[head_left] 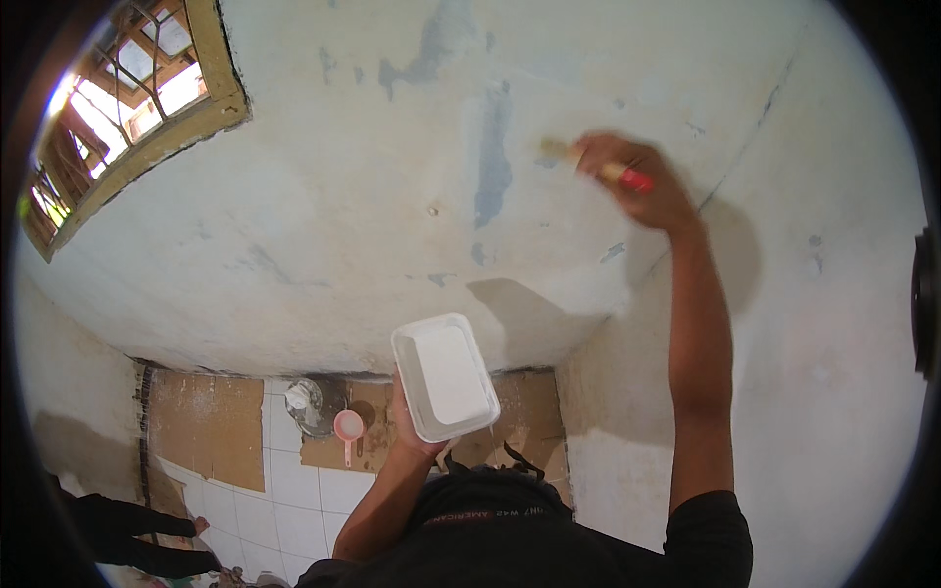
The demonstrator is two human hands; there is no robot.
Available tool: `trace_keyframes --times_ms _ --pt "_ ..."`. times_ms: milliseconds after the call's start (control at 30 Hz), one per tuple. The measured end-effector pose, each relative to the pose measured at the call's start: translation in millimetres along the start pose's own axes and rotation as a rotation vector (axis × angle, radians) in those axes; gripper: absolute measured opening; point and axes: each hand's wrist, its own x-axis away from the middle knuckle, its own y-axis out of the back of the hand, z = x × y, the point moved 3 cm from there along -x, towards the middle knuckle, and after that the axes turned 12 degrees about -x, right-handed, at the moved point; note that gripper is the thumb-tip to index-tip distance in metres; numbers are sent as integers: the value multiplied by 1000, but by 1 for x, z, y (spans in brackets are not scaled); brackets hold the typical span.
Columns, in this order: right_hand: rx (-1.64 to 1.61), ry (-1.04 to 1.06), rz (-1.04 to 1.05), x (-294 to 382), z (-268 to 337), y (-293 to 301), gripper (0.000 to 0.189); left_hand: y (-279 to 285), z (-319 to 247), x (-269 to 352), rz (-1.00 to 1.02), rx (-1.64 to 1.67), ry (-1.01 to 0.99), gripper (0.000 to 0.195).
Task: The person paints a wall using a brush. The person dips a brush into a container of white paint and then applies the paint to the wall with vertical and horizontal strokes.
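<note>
My left hand (412, 422) holds a white plastic tub (487, 400) from beneath and along its side, in front of my body. White paint (452, 375) lies inside the tub. Raised at the upper right, my right hand (636, 173) grips a paintbrush (614, 172) with a pale handle and a red end. The bristles point left, over or against the wall (353, 184); motion blur hides whether they touch it. Grey bare patches (494, 162) show through the wall's pale coat beside the brush.
A barred window (132, 81) is at upper left. On the tiled floor (294, 485) lie cardboard sheets (209, 426), with a pink dipper (348, 424) and a paint-stained bucket (316, 408). Another person's legs (140, 525) show at lower left. A side wall (809, 353) stands close on the right.
</note>
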Motion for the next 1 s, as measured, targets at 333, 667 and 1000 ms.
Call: trace_keyframes --times_ms 333,667,1000 --pt "96 -620 -224 105 -45 -116 50 -3 4 2 -5 -19 -28 66" --pt "12 -485 276 170 -62 -149 17 -3 9 2 -43 -59 -15 67" --pt "483 133 -323 -14 37 21 33 -18 19 -3 -43 -3 -38 63"
